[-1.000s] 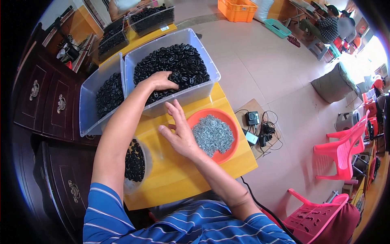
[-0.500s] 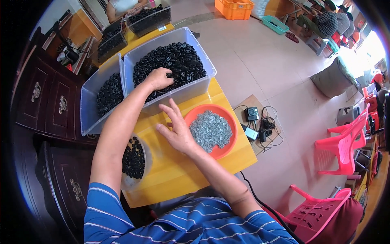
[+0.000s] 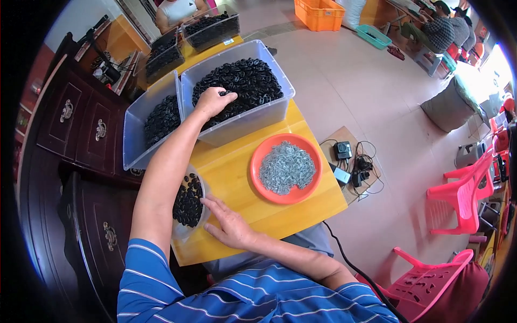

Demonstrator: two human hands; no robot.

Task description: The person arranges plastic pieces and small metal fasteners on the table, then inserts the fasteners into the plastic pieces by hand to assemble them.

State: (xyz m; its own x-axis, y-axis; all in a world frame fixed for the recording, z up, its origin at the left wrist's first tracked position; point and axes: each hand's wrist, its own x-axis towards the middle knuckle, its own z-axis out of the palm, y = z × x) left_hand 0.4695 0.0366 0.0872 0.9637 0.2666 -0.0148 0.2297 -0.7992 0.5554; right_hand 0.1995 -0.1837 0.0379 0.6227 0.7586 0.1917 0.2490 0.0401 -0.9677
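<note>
My left hand [image 3: 216, 102] is over the front of a large clear plastic bin [image 3: 237, 128] heaped with small black oval plastic pieces [image 3: 245, 81]. Its fingers are closed around a dark bit that looks like one of those pieces. My right hand [image 3: 230, 225] lies low over the yellow table, fingers stretched and apart, nothing in it. Its fingertips reach the rim of a round clear tub [image 3: 202, 215] holding more black oval pieces [image 3: 188, 204]. My left forearm hides part of that tub. An orange-red bowl [image 3: 316, 172] of small silvery-grey pieces [image 3: 285, 167] sits to the right.
A second clear bin [image 3: 132, 141] of black pieces adjoins the large one. Dark drawers [image 3: 81, 116] stand on the left. Beyond the bins sits a person [image 3: 180, 11] beside further bins. Right of the yellow table [image 3: 258, 218], adapters and cables [image 3: 355, 164] lie on a board; pink chairs [image 3: 463, 199] stand farther off.
My right hand has drawn back toward me, from beside the bowl to the round tub's rim. My left hand stays in the bin, its fingers now closed together. The view has shifted slightly.
</note>
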